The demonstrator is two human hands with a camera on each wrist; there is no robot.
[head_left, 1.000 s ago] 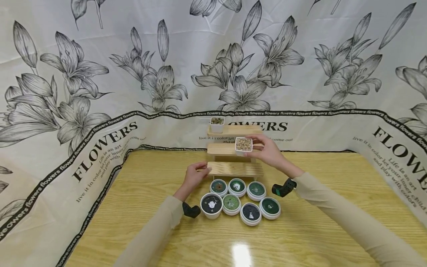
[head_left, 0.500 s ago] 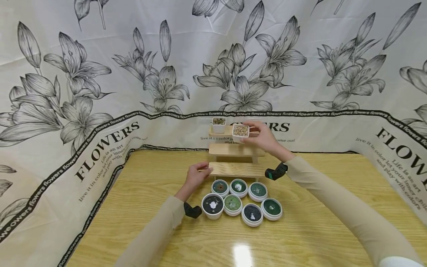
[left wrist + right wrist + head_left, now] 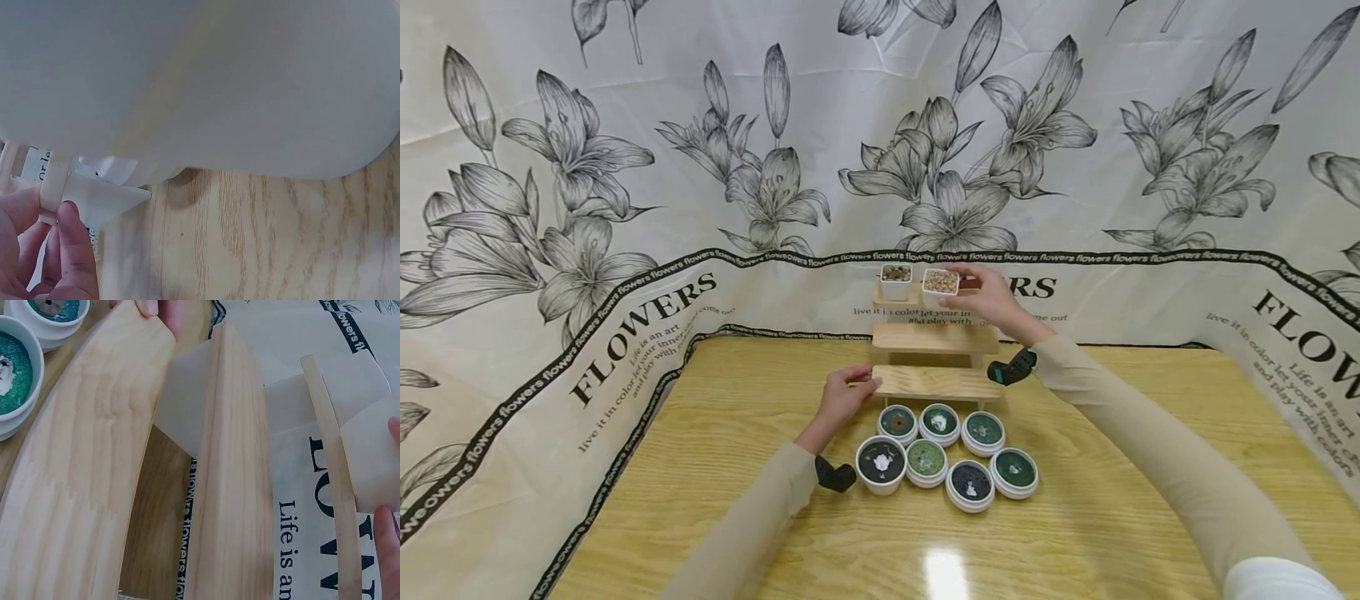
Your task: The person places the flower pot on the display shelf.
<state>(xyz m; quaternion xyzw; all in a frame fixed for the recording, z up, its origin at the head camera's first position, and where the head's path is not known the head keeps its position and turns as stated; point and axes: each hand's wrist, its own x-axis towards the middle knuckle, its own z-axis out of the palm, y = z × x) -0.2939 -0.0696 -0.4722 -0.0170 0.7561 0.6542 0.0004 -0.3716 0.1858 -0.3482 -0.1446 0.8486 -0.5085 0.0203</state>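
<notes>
My right hand holds a small white square pot filled with tan pebbles, at the top board of a three-tier wooden stand. In the right wrist view the pot's base meets the top board. Just left of it, on the same board, stands another white pot with a green-brown top. My left hand pinches the left end of the lowest board, thumb and fingers around its edge in the left wrist view.
In front of the stand sit several round white tubs with green and dark contents, close together on the wooden table. A flower-printed cloth hangs right behind the stand.
My right hand has carried the pebble pot up and back, from in front of the middle board to the top board beside the other pot. The left hand keeps its hold.
</notes>
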